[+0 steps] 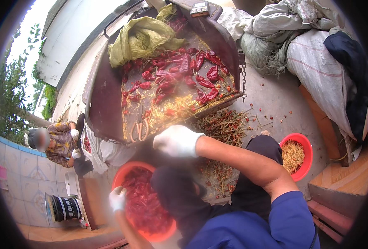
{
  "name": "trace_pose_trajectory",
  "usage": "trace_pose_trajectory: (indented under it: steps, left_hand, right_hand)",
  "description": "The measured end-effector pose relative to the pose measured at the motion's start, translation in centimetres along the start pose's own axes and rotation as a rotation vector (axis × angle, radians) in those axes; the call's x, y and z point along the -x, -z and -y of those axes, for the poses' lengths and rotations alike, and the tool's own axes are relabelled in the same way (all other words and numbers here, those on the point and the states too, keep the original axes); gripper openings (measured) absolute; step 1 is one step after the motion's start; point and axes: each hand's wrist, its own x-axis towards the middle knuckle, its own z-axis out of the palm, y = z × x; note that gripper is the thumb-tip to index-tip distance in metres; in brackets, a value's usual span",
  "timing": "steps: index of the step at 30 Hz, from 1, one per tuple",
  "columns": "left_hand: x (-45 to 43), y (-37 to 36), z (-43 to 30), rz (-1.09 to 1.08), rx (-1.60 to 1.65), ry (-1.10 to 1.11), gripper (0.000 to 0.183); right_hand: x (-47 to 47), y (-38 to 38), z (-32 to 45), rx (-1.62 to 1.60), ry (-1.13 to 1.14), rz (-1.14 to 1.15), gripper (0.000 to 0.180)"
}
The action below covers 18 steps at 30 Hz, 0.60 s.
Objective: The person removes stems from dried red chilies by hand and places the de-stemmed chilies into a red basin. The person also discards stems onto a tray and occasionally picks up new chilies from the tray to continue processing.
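My right hand (179, 141), in a white knit glove, is at the front edge of a metal cart bed (104, 93), its fingers curled and partly hidden. My left hand (118, 197), also gloved, is at the left rim of a red plastic basin (121, 174) full of dried red chili peppers (143, 202); whether it holds anything is unclear. More dried red peppers (171, 74) and pale yellow seeds (184, 105) lie scattered in the cart. Scissors with orange-brown handles (139, 129) rest at its front edge, left of my right hand.
Stems and pepper bits (230, 124) cover the ground below the cart. A red bucket (309, 152) of seeds stands right. A yellow woven sack (140, 37) and a phone (199, 8) are on the cart, with white sacks (317, 56) beyond. Another person (61, 140) sits at left.
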Motion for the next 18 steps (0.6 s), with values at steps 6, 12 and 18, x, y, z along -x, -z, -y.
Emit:
trace_pose_trajectory:
  steps: [6, 12, 18]
  left_hand:
    - [1.1, -4.0, -20.9, 0.145, 0.358, -0.226, 0.026]
    - [-0.6, -13.3, -35.4, 0.044, 0.058, -0.993, 0.031]
    - [1.1, -16.7, -39.9, 0.036, -0.054, -1.127, 0.039]
  right_hand:
    - [2.0, -2.1, -1.6, 0.138, -0.04, 0.303, 0.021]
    - [3.5, -3.2, -2.0, 0.209, -0.125, 0.63, 0.025]
    - [3.7, -4.7, -4.2, 0.198, -0.089, 0.494, 0.024]
